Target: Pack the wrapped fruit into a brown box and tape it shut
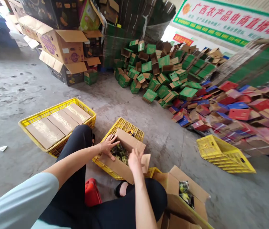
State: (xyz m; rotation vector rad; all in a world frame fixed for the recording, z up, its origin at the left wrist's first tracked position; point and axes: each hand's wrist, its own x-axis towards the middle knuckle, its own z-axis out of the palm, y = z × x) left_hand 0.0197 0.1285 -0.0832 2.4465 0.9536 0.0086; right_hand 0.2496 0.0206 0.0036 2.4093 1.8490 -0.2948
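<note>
An open brown cardboard box (122, 167) rests on a yellow plastic crate (124, 125) in front of my knees. Dark green and yellow produce (120, 152) lies inside it. My left hand (109, 145) lies on the box's left flap with fingers spread, near the produce. My right hand (134, 159) is at the right side flap, its back toward me, fingers bent down onto the flap edge. A second open box (184, 203) with bagged dark produce stands at my right knee.
A yellow crate (33, 122) holding taped flat boxes sits to the left. Another yellow crate (223, 154) lies tilted at right. Heaps of green boxes (163, 73) and red and blue boxes (239, 114) cover the far floor. Large cartons (63, 47) are stacked behind. A red object (91, 192) sits beneath my leg.
</note>
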